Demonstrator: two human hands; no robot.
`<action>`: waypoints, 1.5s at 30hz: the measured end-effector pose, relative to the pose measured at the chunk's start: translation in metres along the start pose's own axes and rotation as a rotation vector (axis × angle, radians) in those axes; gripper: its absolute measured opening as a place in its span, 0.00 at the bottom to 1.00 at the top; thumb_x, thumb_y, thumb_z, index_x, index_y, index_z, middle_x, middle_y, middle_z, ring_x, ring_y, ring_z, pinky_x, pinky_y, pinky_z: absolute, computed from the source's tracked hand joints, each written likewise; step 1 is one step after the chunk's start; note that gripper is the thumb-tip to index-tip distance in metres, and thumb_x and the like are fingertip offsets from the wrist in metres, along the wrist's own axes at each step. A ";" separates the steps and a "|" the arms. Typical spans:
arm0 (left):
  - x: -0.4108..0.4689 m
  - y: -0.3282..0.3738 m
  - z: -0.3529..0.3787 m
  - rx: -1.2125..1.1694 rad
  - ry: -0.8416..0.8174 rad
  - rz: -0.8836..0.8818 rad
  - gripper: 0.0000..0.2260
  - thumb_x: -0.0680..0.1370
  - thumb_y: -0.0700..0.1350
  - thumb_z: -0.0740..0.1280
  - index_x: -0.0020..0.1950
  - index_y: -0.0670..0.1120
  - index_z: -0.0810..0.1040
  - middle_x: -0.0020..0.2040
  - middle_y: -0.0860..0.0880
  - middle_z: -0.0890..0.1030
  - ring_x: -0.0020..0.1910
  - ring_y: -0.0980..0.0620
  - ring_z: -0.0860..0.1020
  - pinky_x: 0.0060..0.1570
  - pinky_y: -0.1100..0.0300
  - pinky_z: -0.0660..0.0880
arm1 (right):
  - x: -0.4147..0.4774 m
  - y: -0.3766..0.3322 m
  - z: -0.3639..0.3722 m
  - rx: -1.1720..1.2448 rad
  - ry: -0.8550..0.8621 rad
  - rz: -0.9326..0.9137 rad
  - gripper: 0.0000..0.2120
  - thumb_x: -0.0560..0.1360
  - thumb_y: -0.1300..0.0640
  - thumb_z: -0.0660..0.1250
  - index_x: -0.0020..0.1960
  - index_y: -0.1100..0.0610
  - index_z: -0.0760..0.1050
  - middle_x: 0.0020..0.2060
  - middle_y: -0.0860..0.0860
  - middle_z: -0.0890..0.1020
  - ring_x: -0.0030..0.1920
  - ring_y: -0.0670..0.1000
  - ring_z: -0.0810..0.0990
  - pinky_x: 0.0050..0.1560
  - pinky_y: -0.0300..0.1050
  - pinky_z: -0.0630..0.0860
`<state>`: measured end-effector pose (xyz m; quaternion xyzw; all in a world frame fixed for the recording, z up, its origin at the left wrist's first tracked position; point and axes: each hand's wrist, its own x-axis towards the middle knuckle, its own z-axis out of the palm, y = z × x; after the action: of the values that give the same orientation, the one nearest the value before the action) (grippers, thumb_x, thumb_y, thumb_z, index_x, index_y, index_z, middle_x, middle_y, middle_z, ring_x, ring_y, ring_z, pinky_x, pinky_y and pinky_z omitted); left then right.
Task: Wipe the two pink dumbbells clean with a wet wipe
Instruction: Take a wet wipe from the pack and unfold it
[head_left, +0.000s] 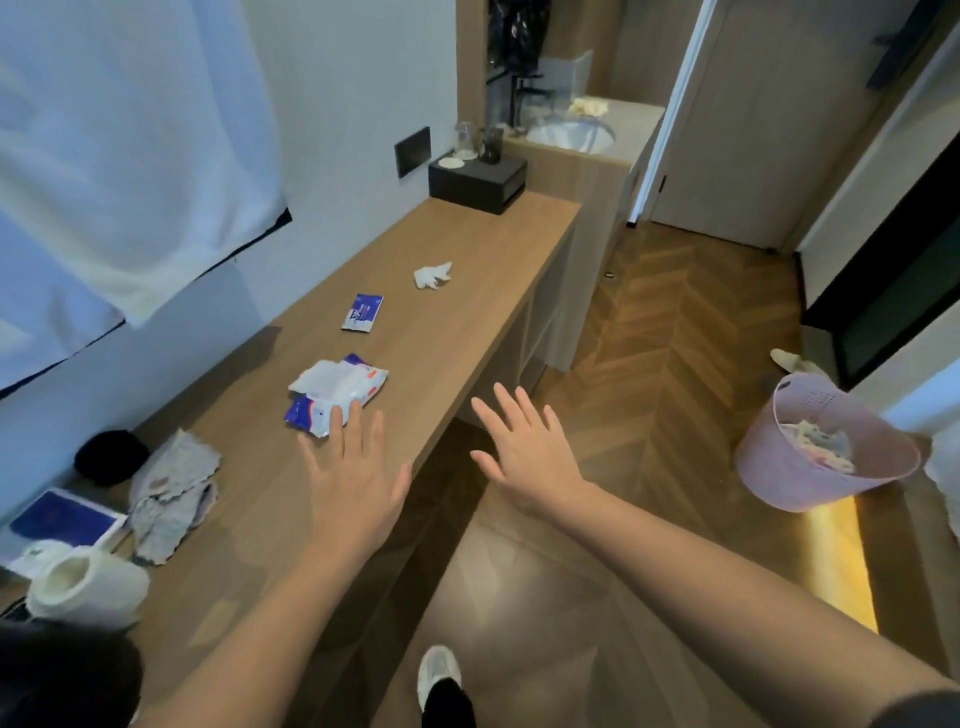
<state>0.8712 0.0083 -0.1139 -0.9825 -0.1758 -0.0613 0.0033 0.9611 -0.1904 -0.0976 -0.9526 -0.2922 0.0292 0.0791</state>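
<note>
Wooden counter (457, 291): wipe pack (335, 392), sachet (362, 312), crumpled wipe (432, 275), cloth (171, 493).

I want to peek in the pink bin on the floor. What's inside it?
The pink bin holds a heap of crumpled, light-coloured wipes or tissues, lying against its far side. Its near wall hides the bottom, so anything lying beneath that heap cannot be seen.

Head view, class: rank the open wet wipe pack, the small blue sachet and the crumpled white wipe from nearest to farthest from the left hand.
1. Open wet wipe pack, at the left hand's fingertips.
2. Small blue sachet, farther along the counter.
3. Crumpled white wipe, farthest, toward the black box.
</note>
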 end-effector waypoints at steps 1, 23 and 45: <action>0.012 -0.003 0.006 -0.006 -0.004 -0.007 0.30 0.80 0.61 0.59 0.77 0.47 0.65 0.79 0.42 0.61 0.79 0.41 0.56 0.72 0.33 0.52 | 0.014 0.001 0.003 0.006 -0.005 -0.010 0.30 0.81 0.38 0.51 0.80 0.45 0.47 0.80 0.51 0.49 0.80 0.56 0.46 0.77 0.61 0.48; 0.160 -0.079 0.080 -0.043 -0.255 -0.319 0.28 0.82 0.59 0.55 0.78 0.46 0.62 0.80 0.43 0.57 0.80 0.43 0.52 0.73 0.34 0.49 | 0.272 -0.043 0.073 0.072 -0.367 -0.280 0.30 0.82 0.41 0.53 0.80 0.46 0.47 0.80 0.52 0.47 0.80 0.57 0.46 0.76 0.60 0.50; 0.206 -0.093 0.117 -0.118 -0.213 -0.652 0.08 0.78 0.48 0.68 0.56 0.50 0.80 0.55 0.51 0.78 0.58 0.48 0.75 0.75 0.38 0.52 | 0.381 -0.074 0.140 0.249 -0.378 -0.622 0.15 0.77 0.50 0.68 0.62 0.53 0.78 0.61 0.49 0.75 0.58 0.50 0.74 0.57 0.45 0.75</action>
<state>1.0446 0.1697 -0.2069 -0.8740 -0.4761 0.0337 -0.0914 1.2215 0.1027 -0.2270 -0.7793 -0.5709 0.2144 0.1440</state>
